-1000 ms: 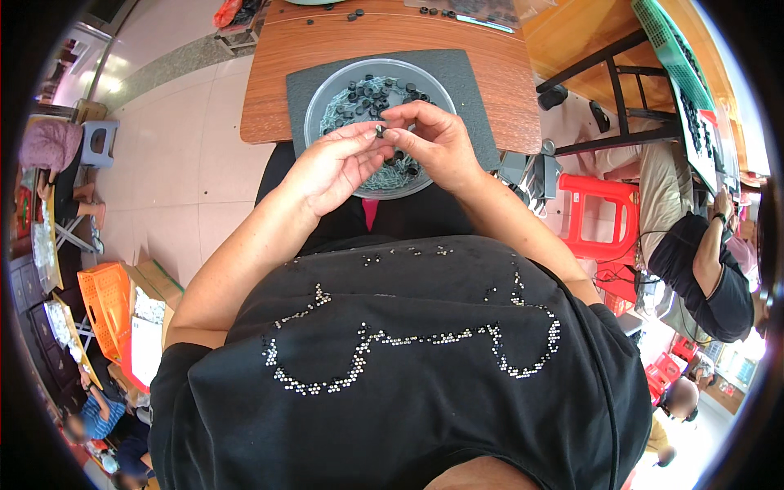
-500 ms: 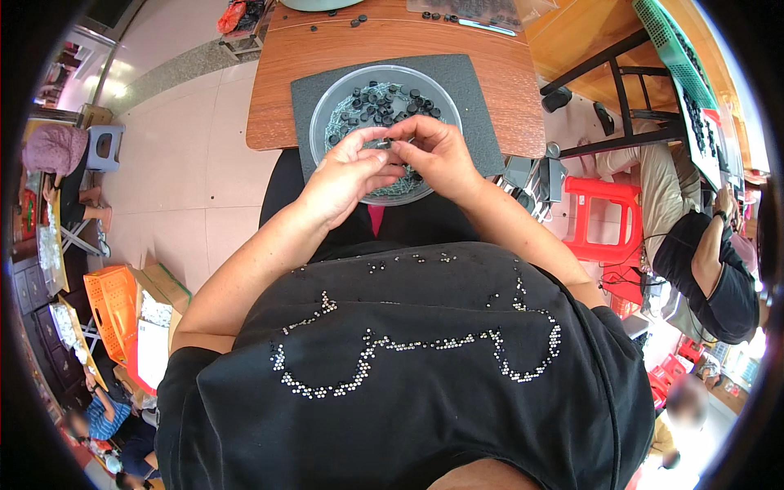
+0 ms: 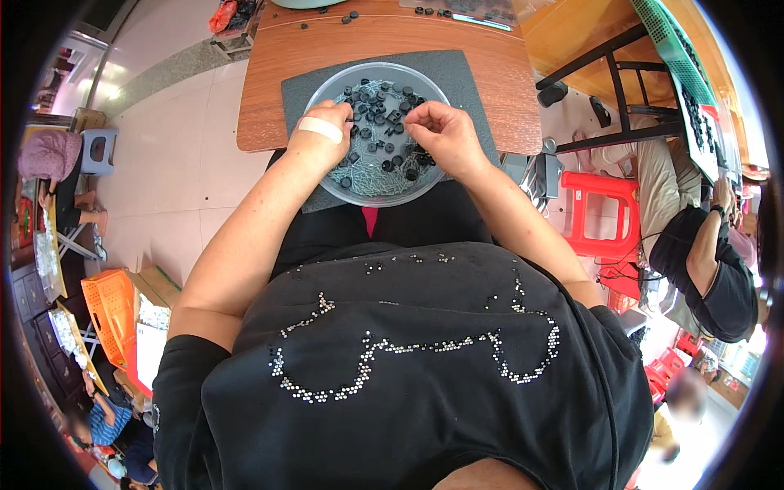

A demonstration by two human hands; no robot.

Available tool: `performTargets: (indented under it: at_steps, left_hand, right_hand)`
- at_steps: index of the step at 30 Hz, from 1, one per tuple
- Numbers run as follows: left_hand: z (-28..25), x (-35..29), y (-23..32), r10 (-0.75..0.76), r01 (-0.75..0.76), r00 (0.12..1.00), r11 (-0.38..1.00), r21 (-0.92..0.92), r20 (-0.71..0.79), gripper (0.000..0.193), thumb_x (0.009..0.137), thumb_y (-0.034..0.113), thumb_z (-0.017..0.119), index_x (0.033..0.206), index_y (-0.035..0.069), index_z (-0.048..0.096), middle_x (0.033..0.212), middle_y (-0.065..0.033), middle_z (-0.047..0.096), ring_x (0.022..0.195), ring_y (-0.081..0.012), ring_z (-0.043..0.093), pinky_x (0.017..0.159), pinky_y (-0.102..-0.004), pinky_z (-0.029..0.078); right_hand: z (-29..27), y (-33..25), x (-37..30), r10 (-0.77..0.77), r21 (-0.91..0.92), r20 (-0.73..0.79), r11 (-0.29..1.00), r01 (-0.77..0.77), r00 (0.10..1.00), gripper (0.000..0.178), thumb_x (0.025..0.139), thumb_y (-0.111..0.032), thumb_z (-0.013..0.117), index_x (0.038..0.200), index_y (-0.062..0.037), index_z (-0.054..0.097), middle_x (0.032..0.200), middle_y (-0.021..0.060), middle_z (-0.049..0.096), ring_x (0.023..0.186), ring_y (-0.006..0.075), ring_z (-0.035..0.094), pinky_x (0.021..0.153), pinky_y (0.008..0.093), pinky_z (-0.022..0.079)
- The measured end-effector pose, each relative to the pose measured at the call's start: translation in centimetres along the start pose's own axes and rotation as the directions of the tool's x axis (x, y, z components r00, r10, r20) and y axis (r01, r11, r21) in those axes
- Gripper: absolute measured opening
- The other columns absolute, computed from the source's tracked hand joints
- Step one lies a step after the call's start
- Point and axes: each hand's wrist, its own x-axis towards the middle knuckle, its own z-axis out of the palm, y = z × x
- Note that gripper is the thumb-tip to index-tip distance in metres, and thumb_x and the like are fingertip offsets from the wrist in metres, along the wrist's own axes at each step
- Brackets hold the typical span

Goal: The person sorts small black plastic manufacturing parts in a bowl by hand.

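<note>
A clear round plastic bowl (image 3: 384, 202) holds many thin silvery screws (image 3: 371, 175) and small black round caps (image 3: 389, 149). Over its left side is my left hand (image 3: 320, 135), fingers curled in and downward, a pale plaster across its back. Whatever those fingers grip, if anything, stays hidden. Above the bowl's right side, my right hand (image 3: 449, 140) has thumb and forefinger pinched close to the black caps. Too little shows to name anything between its fingertips. The two hands are apart.
Under the bowl lies a dark grey mat (image 3: 478, 122) on a brown wooden table (image 3: 265, 106). Loose black caps (image 3: 349, 17) and a pale pen-like stick (image 3: 482, 22) lie at the far side. A red stool (image 3: 600, 216) stands right; other people sit at both sides.
My hands were together over the bowl, fingertips meeting at a small piece. They have separated, the left moving to the bowl's left side and the right slightly rightward.
</note>
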Motion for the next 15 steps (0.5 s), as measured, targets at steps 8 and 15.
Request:
performTargets:
  at_steps: [8,15]
  left_hand:
    - [-1.0,-1.6,0.6,-0.142,0.132,0.990,0.917,-0.376,-0.001,0.005,0.084,0.009,0.062,0.085,0.005,0.059,0.082,-0.0093,0.063,0.075,-0.0239,0.062,0.067,-0.0355,0.049]
    - [-2.7,-4.6,2.1,-0.270,0.420,0.874,0.004,-0.908,0.404,0.020,0.087,0.008,0.063,0.105,0.000,0.059,0.095,-0.0055,0.063,0.082,-0.0108,0.059,0.074,-0.0205,0.048]
  right_hand:
    - [0.7,0.9,0.4,-0.402,-0.569,0.130,0.718,0.401,0.906,0.018,0.075,-0.004,0.065,0.092,-0.0055,0.066,0.080,0.0105,0.065,0.073,0.0220,0.063,0.067,0.0320,0.051]
    - [3.2,0.7,0.3,-0.295,-0.765,0.314,0.485,0.424,0.903,0.019,0.071,-0.010,0.068,0.089,-0.0059,0.064,0.084,0.0119,0.060,0.087,0.0296,0.058,0.073,0.0413,0.049]
